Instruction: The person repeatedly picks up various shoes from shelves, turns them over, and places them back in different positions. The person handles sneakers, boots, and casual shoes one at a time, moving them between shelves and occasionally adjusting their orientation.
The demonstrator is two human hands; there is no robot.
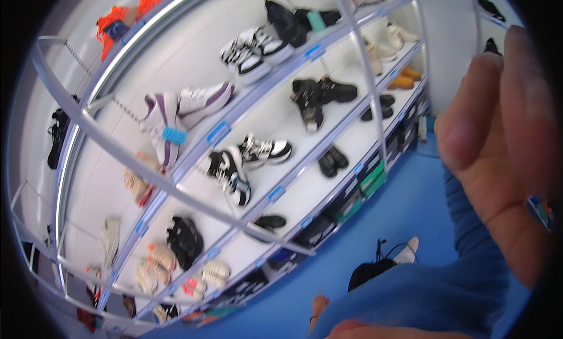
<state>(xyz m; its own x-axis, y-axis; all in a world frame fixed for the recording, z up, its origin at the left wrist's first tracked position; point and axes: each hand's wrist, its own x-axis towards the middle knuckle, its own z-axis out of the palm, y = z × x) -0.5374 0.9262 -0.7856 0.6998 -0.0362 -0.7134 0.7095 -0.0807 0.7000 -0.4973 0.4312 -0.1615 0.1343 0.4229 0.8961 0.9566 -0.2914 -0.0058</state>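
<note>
My right hand (497,163) is raised close to the camera at the right, large and blurred. Its thumb and fingers stand a little apart, with nothing visible between them; the dark rim hides part of the fingers. A blurred strip of skin (378,332) cuts into the bottom edge, probably my left hand; its fingers cannot be made out. Blue clothing (404,299) fills the lower right. Beyond the hands, black-and-white sneakers (233,172) and white-and-purple sneakers (167,114) sit on a white display shelf (184,180). Black lace-up shoes (314,97) are farther along.
Curved metal rails (145,167) run before the shelves. Shoeboxes (374,178) line the bottom level above a blue floor (396,198). A black item (369,273) with a cord lies beside a pale shoe (410,249). A blurred bare limb (317,308) bears a dark band.
</note>
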